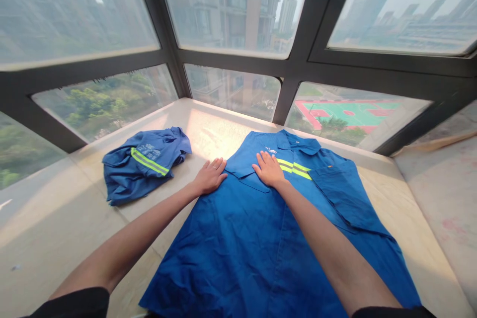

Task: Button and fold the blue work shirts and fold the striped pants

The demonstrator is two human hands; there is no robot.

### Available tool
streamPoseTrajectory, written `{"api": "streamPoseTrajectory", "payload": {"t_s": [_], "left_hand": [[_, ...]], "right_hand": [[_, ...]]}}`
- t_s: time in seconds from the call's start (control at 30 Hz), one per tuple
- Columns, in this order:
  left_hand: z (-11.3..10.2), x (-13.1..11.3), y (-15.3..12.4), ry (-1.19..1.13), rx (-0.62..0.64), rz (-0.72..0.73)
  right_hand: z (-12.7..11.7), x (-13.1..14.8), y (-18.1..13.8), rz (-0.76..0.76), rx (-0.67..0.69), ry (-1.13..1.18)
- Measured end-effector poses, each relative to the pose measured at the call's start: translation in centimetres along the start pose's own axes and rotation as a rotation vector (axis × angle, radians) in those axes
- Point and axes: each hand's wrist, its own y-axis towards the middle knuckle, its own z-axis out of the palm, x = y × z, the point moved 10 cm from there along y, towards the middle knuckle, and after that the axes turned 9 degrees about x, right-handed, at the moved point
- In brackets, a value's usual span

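Observation:
A blue work shirt (261,238) with yellow reflective stripes lies spread flat on a pale stone window ledge (208,129), collar toward the window. My right hand (269,169) rests flat on the chest of the shirt, fingers stretched out beside the stripe. My left hand (210,175) lies flat at the shirt's left shoulder edge, fingers together and extended, partly on the ledge. A ring shows on one of its fingers. Neither hand holds anything.
A second blue shirt (143,164) with reflective stripes lies bunched and roughly folded on the ledge to the left. Dark-framed bay windows (294,67) wrap round the far side. A lighter slab (443,184) adjoins on the right.

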Motion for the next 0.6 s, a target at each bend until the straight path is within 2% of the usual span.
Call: {"api": "streamPoseTrajectory", "payload": {"t_s": [0.17,0.37,0.5,0.6], "left_hand": [[0.5,0.4,-2.8,0.002,-0.014,-0.166],[0.4,0.9,-5.0,0.0,-0.14,-0.318],[0.2,1.0,-5.3,-0.028,-0.188,-0.32],[0.1,1.2,-5.1,-0.049,-0.195,-0.318]], "right_hand": [[0.0,-0.1,0.1,0.013,-0.003,0.002],[-0.4,-0.3,-0.3,0.111,-0.015,0.001],[-1.9,0.5,-2.3,0.188,-0.195,-0.004],[-2.0,2.6,-4.9,0.119,-0.246,-0.017]]}}
